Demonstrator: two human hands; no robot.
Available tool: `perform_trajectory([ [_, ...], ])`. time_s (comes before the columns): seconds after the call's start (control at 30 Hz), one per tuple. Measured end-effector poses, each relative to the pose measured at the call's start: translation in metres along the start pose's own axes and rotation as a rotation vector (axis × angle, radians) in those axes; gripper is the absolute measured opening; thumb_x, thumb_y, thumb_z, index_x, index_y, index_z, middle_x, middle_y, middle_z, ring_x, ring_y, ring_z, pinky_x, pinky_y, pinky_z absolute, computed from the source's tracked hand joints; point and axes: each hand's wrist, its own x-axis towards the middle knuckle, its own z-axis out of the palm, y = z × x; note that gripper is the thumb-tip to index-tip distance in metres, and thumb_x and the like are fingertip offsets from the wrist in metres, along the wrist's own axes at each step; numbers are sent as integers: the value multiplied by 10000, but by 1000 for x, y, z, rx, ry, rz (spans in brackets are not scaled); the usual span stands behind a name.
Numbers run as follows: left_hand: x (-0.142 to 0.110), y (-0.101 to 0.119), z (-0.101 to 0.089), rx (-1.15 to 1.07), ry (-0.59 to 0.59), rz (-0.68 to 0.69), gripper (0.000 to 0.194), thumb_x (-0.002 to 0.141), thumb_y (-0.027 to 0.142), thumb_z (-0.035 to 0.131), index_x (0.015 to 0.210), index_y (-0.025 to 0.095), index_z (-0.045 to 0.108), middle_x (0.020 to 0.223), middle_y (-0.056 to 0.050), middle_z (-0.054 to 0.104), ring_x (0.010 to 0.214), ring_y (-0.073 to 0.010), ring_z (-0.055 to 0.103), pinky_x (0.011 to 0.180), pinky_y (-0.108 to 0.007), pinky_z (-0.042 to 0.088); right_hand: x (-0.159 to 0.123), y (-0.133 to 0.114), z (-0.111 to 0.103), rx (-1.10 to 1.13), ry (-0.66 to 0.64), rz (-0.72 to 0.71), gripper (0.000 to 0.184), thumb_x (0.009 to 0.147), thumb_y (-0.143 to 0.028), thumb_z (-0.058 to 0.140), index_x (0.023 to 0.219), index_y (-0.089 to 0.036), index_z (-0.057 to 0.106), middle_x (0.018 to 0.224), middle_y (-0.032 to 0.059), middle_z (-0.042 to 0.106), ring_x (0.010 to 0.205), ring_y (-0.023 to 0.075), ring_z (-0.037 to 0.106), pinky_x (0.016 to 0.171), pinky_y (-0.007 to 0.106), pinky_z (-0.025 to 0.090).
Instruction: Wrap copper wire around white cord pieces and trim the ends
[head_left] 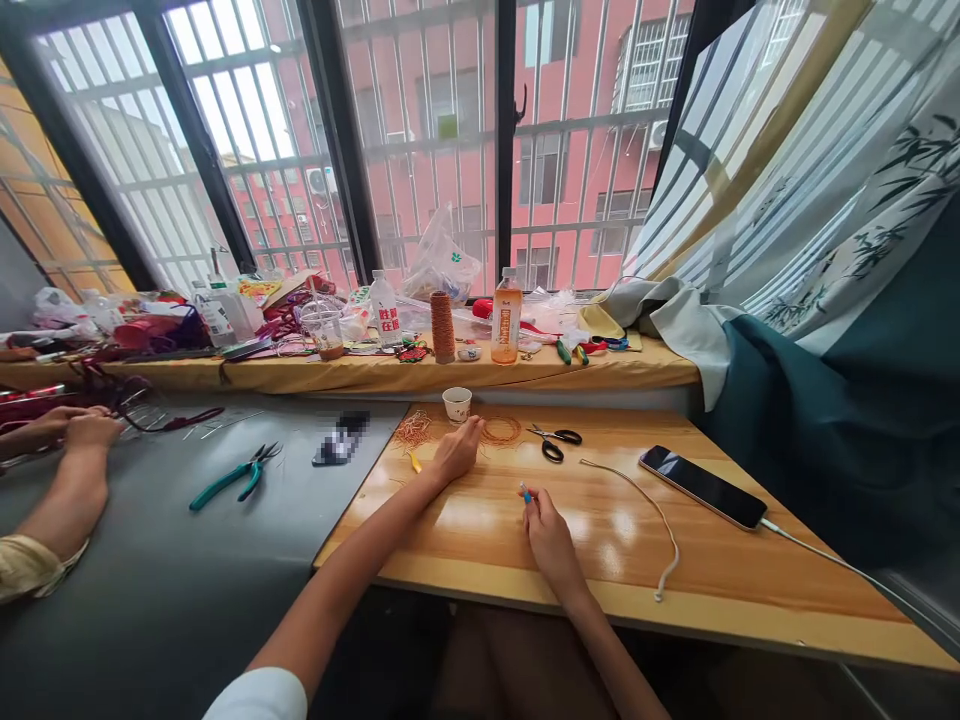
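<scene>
My left hand (459, 452) is over the wooden board, its fingers pinched together; what they hold, if anything, is too small to see. Just beyond it lies a loose coil of orange-brown thread (502, 432), and a paper cup (457, 404) stands behind the fingertips. A yellow tool (415, 462) shows partly beside the left wrist, near a tangle of thread scraps (414, 428). Nearer the board's front, my right hand (550, 540) is closed around a small blue lighter (528, 496) with a metallic tip. Black-handled scissors (555, 440) rest open to the right of the coil.
A pale cord (667, 530) and a phone (703, 486) with a charging cable lie on the right. Pliers (238, 477) rest on the grey table. A co-worker's hands (82, 430) are at far left. The sill holds a thread spool (442, 328), bottles and clutter.
</scene>
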Motion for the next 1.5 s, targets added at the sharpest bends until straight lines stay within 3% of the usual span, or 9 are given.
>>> perform_trajectory([
  [0.17, 3, 11, -12, 167, -25, 325, 323, 824, 129, 315, 1131, 129, 415, 1108, -115, 498, 983, -167, 495, 815, -290, 407, 1, 0, 4, -232, -32, -110, 266, 841, -199, 262, 974, -172, 491, 924, 68, 615, 843, 152, 567, 686, 225, 399],
  [0.37, 3, 20, -12, 313, -20, 515, 338, 855, 157, 259, 1138, 92, 432, 1146, -122, 487, 1054, -186, 446, 894, -332, 351, 6, -5, 8, -419, -33, -89, 270, 842, -145, 260, 973, -127, 495, 927, 114, 612, 878, 186, 564, 717, 252, 383],
  [0.53, 0, 24, -8, 411, -2, 546, 367, 824, 75, 259, 1130, 60, 461, 1155, -139, 485, 1079, -169, 435, 917, -310, 340, 22, -7, 11, -594, -50, -58, 252, 832, -106, 267, 941, -134, 493, 840, 126, 628, 755, 208, 603, 632, 287, 389],
  [0.73, -4, 34, -10, 485, 19, 546, 384, 800, 43, 272, 1108, 72, 500, 1197, -138, 449, 1141, -165, 375, 941, -306, 326, 33, -7, 14, -666, -15, -121, 247, 807, -64, 294, 970, -145, 460, 864, 97, 609, 753, 175, 586, 633, 259, 388],
  [0.9, -13, 39, -15, 523, 35, 466, 433, 788, 22, 249, 1159, 79, 463, 1223, -148, 421, 1120, -182, 397, 914, -334, 357, 30, -7, 8, -661, 100, -232, 292, 823, -81, 235, 990, -128, 469, 1007, 122, 547, 935, 192, 501, 765, 283, 374],
  [1.1, -18, 44, -18, 521, 22, 472, 436, 780, 33, 266, 1154, 107, 476, 1297, -103, 345, 1195, -160, 298, 986, -330, 296, 33, -1, 13, -659, 83, -425, 408, 728, -28, 346, 1111, -97, 470, 1297, 127, 346, 1179, 223, 288, 919, 319, 291],
  [1.27, -17, 51, -19, 487, -6, 450, 484, 751, 9, 279, 1179, 153, 453, 1292, -55, 364, 1205, -135, 285, 1020, -321, 264, 39, 6, 19, -660, 66, -452, 481, 698, 10, 332, 1166, -36, 429, 1334, 172, 289, 1233, 225, 212, 949, 365, 257],
  [1.5, -21, 53, -22, 424, -40, 374, 548, 726, -7, 293, 1232, 179, 389, 1289, -55, 378, 1228, -139, 260, 1035, -344, 261, 46, 6, 18, -646, -10, -509, 508, 712, -1, 301, 1213, -26, 382, 1360, 153, 247, 1257, 206, 167, 988, 371, 215],
])
